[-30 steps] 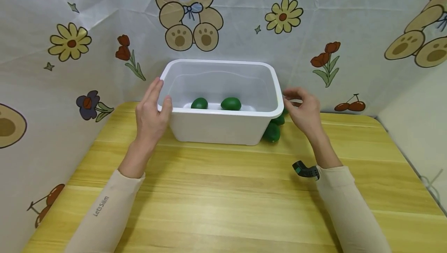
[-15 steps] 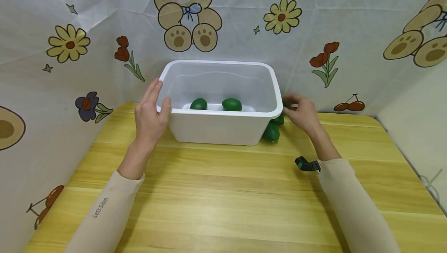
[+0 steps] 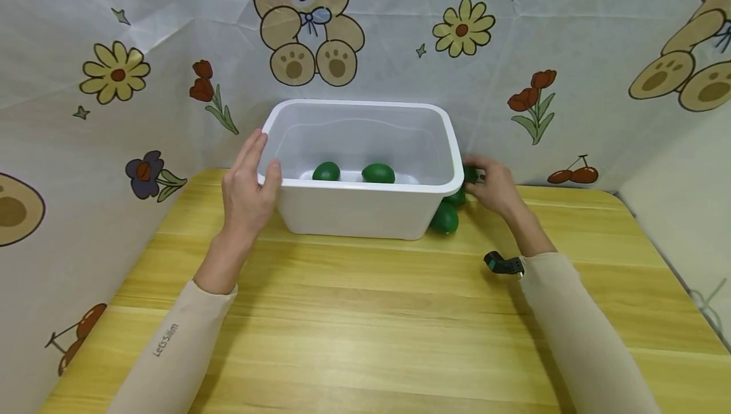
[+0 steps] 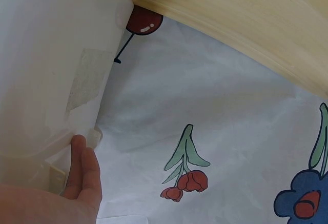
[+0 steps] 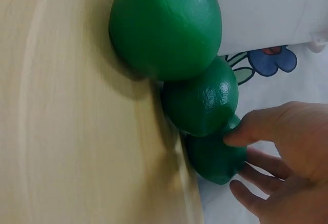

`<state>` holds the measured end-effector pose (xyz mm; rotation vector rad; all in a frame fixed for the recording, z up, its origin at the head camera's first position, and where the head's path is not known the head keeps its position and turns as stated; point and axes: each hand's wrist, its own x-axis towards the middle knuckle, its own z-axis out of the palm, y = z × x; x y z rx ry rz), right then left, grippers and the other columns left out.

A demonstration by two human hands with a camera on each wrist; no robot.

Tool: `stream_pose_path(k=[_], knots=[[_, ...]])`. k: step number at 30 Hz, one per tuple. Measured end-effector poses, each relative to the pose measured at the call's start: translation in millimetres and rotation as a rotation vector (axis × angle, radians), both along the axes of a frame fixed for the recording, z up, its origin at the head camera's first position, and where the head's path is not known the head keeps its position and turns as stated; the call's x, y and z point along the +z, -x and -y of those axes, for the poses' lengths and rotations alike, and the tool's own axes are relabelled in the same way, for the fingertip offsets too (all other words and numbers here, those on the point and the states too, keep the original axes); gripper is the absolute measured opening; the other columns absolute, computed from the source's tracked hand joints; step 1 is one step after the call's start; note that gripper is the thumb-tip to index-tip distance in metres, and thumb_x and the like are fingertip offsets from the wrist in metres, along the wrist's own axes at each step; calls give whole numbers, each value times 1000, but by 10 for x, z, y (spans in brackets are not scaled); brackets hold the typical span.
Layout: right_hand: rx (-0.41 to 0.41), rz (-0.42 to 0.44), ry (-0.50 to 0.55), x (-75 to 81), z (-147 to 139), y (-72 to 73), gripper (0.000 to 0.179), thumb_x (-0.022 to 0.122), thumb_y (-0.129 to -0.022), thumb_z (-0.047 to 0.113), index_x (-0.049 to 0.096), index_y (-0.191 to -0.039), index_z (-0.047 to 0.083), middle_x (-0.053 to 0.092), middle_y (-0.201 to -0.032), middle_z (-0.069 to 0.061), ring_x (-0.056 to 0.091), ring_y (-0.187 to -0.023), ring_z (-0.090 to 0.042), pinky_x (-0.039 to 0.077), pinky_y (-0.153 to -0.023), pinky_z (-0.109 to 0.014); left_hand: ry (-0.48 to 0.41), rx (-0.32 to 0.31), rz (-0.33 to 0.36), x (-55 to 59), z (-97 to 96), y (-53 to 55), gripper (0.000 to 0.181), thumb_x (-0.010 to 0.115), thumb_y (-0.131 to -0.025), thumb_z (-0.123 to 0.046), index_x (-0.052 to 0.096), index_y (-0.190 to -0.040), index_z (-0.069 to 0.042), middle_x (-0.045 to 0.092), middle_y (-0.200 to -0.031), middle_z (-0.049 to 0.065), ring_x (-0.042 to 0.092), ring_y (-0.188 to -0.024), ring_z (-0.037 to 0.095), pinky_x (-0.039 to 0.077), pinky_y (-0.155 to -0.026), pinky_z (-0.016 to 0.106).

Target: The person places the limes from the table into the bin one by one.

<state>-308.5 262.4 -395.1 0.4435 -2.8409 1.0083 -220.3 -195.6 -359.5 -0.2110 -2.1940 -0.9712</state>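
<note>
A white plastic bin stands at the back of the table, with two green limes on its floor. My left hand rests against the bin's left end, fingers straight along the outer wall and thumb by the rim. Outside the right end, three more limes lie in a row: a near lime, a middle lime and a far lime. The far one is pinched between thumb and fingers of my right hand, and it still touches the middle lime.
A wooden table carries everything. Close behind the bin hangs a white cloth printed with bears and flowers. A dark wrist device sticks out from the right sleeve.
My right hand has moved slightly in behind the row and closed its thumb and fingers on the far lime. The left hand and the bin stay in place.
</note>
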Motion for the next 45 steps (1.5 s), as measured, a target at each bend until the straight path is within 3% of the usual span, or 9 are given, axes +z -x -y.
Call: stream_pose_path(k=[8, 14, 20, 24, 30, 34, 37, 41, 45], knots=[[45, 75, -52, -15, -61, 109, 55, 73, -92, 1, 55, -144, -3, 55, -148, -31, 52, -134, -55, 42, -113, -66, -6, -1, -3, -14, -4, -9, 60, 52, -100, -34, 58, -149, 1, 54, -157, 16, 56, -141, 37, 46, -115, 54], [13, 117, -7, -91, -131, 147, 57, 76, -93, 7, 55, -146, 1, 56, -147, -31, 54, -133, -56, 42, -113, -66, -10, -6, -1, -23, -16, -11, 60, 52, -100, -34, 57, -149, 1, 54, -158, 15, 56, -142, 36, 45, -116, 53], [-57, 79, 47, -71, -182, 104, 55, 78, -93, 16, 60, -144, 4, 60, -142, -30, 58, -129, -51, 49, -107, -62, -11, 0, -17, -26, -10, -13, 59, 53, -99, -31, 58, -148, 1, 55, -157, 15, 57, -141, 35, 45, -117, 53], [-105, 29, 70, 105, -162, 26, 56, 78, -94, 25, 60, -144, 7, 62, -139, -29, 61, -125, -48, 54, -98, -55, -14, 4, -17, -24, 4, -14, 59, 53, -99, -31, 58, -148, 1, 55, -156, 15, 56, -141, 36, 45, -116, 54], [-127, -66, 96, 488, -42, -125, 60, 77, -94, 33, 60, -147, 12, 61, -142, -23, 63, -127, -45, 56, -91, -46, -10, 7, -28, -25, 20, -4, 59, 53, -98, -31, 59, -147, 1, 56, -155, 16, 57, -141, 36, 45, -117, 54], [-142, -141, 125, 692, 52, -207, 58, 77, -94, 35, 62, -146, 15, 64, -141, -19, 66, -124, -40, 53, -86, -27, -10, 3, -30, -30, 20, 5, 59, 53, -98, -31, 59, -147, 1, 57, -155, 16, 57, -141, 35, 45, -117, 53], [-157, -187, 160, 815, 141, -262, 56, 77, -94, 36, 63, -145, 18, 66, -139, -15, 68, -122, -35, 51, -85, -20, -10, -1, -32, -27, 12, 9, 59, 53, -99, -31, 59, -147, 1, 56, -155, 16, 56, -141, 35, 45, -117, 53], [-158, -234, 189, 973, 291, -349, 56, 79, -93, 36, 65, -144, 20, 67, -138, -10, 67, -124, -30, 58, -95, -25, -9, -5, -30, -9, -2, 7, 59, 53, -99, -32, 58, -148, 2, 56, -156, 16, 56, -142, 35, 44, -118, 52], [-104, -238, 211, 1086, 465, -407, 55, 80, -92, 34, 64, -144, 23, 67, -137, -7, 66, -124, -24, 59, -97, -28, -11, -5, -23, 0, -5, 4, 59, 53, -99, -32, 58, -148, 2, 56, -156, 17, 56, -142, 35, 44, -118, 52]])
